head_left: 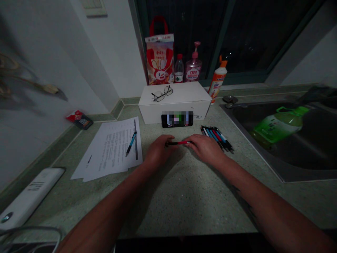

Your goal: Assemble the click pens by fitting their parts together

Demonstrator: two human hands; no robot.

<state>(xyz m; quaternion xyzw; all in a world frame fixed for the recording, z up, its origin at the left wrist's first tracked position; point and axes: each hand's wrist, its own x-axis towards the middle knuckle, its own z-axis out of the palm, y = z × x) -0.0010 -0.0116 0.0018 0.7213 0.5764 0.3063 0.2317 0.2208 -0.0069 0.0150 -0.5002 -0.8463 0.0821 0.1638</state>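
A red pen (178, 143) lies level between both my hands, just above the green speckled counter (181, 189). My left hand (158, 151) pinches its dark left end. My right hand (206, 147) grips its right end with curled fingers. Right beside my right hand lies a bundle of several pens (217, 137) in blue, red and black. Another blue pen (131, 143) rests on a printed sheet of paper (112, 149) to the left.
A white box (175, 102) with glasses (162, 93) on top stands behind, a phone (177, 119) propped against it. Behind it stand a snack bag (159, 59) and bottles (193, 66). A sink (289, 137) with a green bottle (279, 126) is right. A white device (30, 196) lies left.
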